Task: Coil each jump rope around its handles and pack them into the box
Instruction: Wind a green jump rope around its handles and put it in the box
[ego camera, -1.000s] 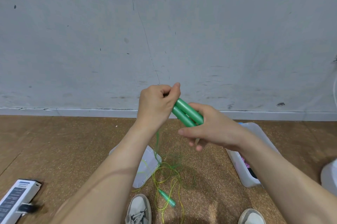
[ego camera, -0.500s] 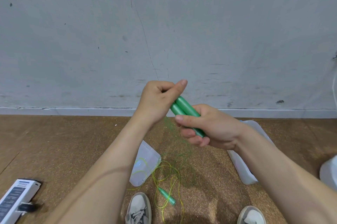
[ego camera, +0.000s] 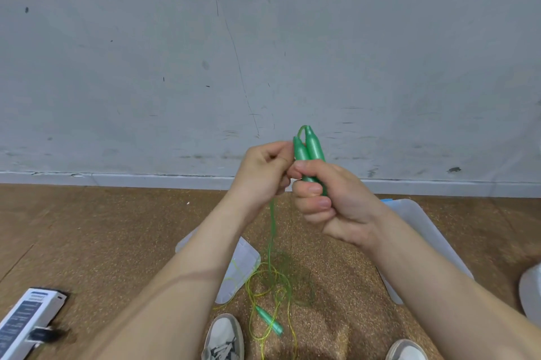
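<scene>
Where the green handles lay slanted b4, they're upright now, right hand clenched round 'em, left hand pinching the rope.

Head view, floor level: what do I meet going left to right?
Along the floor: white carton → left shoe → loose green handle → clear box → white object at the right edge.

Glossy green plastic handles, thin translucent cord, speckled cork-like floor, scuffed matt wall
</scene>
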Action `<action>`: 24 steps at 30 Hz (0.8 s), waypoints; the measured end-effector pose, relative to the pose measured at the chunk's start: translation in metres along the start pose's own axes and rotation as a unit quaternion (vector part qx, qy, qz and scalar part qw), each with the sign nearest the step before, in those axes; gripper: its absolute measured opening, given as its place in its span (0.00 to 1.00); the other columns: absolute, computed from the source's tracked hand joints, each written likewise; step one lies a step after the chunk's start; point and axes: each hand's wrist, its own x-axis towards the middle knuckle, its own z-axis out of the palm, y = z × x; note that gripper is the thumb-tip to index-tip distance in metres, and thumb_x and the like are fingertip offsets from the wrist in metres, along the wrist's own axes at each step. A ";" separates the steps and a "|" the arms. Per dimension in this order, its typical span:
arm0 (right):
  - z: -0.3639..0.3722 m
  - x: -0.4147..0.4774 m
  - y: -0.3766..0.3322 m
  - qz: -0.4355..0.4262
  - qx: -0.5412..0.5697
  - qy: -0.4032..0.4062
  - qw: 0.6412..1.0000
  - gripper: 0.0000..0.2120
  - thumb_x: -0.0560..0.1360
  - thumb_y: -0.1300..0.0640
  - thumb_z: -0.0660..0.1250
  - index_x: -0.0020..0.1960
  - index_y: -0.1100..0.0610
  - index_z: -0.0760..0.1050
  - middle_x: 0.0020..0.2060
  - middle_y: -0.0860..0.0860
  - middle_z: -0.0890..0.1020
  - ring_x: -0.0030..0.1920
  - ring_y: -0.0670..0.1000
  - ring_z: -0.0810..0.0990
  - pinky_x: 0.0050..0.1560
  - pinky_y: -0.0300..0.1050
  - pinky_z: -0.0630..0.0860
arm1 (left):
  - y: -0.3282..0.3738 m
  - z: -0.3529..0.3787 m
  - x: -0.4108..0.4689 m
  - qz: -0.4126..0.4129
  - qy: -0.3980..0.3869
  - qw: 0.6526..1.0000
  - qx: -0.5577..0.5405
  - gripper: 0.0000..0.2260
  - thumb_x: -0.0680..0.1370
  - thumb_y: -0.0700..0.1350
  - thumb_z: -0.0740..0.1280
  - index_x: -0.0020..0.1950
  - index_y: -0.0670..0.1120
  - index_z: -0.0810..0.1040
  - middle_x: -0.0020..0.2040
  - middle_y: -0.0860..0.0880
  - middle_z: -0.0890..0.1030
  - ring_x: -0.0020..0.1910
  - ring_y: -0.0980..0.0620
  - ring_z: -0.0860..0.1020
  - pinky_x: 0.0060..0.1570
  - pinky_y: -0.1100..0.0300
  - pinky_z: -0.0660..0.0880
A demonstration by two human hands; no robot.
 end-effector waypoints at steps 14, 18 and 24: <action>-0.044 0.021 0.004 -0.078 -0.520 0.252 0.813 0.08 0.70 0.61 0.66 0.35 0.57 0.69 0.28 0.56 0.72 0.27 0.54 0.71 0.27 0.41 0.65 | 0.010 0.016 -0.009 0.194 -0.123 0.661 0.714 0.07 0.76 0.37 0.60 0.48 0.44 0.76 0.41 0.48 0.72 0.44 0.44 0.77 0.36 0.54 0.64; -0.040 0.013 0.002 -0.029 -0.666 0.221 0.711 0.12 0.70 0.56 0.69 0.34 0.56 0.67 0.28 0.51 0.71 0.28 0.51 0.71 0.26 0.41 0.64 | 0.008 0.012 -0.010 0.201 -0.152 0.726 0.640 0.07 0.77 0.42 0.63 0.49 0.47 0.80 0.45 0.47 0.81 0.46 0.45 0.78 0.43 0.52 0.73; -0.042 0.004 0.002 -0.019 -0.678 0.130 0.724 0.22 0.69 0.40 0.70 0.34 0.58 0.71 0.28 0.53 0.73 0.30 0.51 0.72 0.33 0.46 0.69 | 0.020 0.011 -0.016 0.129 -0.115 0.869 0.463 0.05 0.71 0.46 0.74 0.42 0.49 0.79 0.37 0.53 0.81 0.39 0.54 0.77 0.42 0.58 0.72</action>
